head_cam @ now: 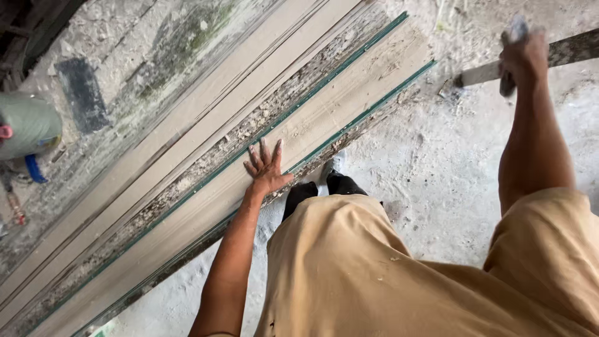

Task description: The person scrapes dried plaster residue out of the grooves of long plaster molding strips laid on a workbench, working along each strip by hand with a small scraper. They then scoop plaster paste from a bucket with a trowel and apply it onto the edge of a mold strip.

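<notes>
Two hands: left (267, 168) flat on boards (187, 181), right (523, 56) gripping tool handle (506, 75).

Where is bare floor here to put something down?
Bare floor lies between the boards, the right arm and the shoes. The left hand presses on the boards. At far left it is crowded, around the grey roll.

Rough grey concrete floor (437, 168), dusty and scuffed, in soft daylight — mossy green stains toward the upper left. A dark patch (81, 93) lies there, and a pale green roll (28, 125) sits at the left edge.
</notes>
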A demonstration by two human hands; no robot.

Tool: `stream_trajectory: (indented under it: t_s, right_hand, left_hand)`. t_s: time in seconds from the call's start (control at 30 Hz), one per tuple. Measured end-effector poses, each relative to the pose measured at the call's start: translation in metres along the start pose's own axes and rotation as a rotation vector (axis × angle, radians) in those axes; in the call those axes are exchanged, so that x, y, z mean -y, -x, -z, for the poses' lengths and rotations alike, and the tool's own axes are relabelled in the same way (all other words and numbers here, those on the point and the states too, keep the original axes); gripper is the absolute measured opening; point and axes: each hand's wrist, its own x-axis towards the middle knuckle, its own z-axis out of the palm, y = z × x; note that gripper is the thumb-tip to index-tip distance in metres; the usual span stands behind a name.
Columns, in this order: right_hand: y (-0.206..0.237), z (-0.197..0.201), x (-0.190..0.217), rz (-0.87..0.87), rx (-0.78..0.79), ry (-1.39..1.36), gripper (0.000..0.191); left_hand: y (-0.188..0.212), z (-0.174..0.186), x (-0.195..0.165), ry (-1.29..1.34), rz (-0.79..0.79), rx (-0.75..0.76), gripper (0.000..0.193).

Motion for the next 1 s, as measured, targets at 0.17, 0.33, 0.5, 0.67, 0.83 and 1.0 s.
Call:
stream_trajectory:
  t_s: [0.17,0.33,0.5,0.67,0.83,1.0]
  right_hand:
    - [0.062,-0.085,-0.053,0.157,0.271,0.524,0.05]
    - [0.119,-0.164,-0.086,0.464,0.148,0.531,0.037]
    - [0.134,-0.151,-0.115,0.266,0.319,0.102,0.031]
    - [0.142,-0.183,-0.116,-0.53,0.461,-0.997,0.024]
    - [0.157,-0.201,-0.097,-0.463,0.521,-0.934,0.027]
    - [0.169,-0.157,-0.086,0.316,0.383,0.17,0.046]
  left_hand:
    - [-0.005,-0.006,0.003,0.016,0.024,0.004,0.127]
    - [-0.011,-0.012,0.006,-0.013,0.036,0.016,0.127]
    - [-0.013,-0.016,0.01,-0.013,-0.003,-0.031,0.128]
    - [-0.015,-0.017,0.012,-0.003,0.019,-0.003,0.131]
    - [-0.014,-0.018,0.012,0.013,0.017,0.0,0.131]
    - [-0.014,-0.018,0.013,0.02,-0.018,-0.042,0.127]
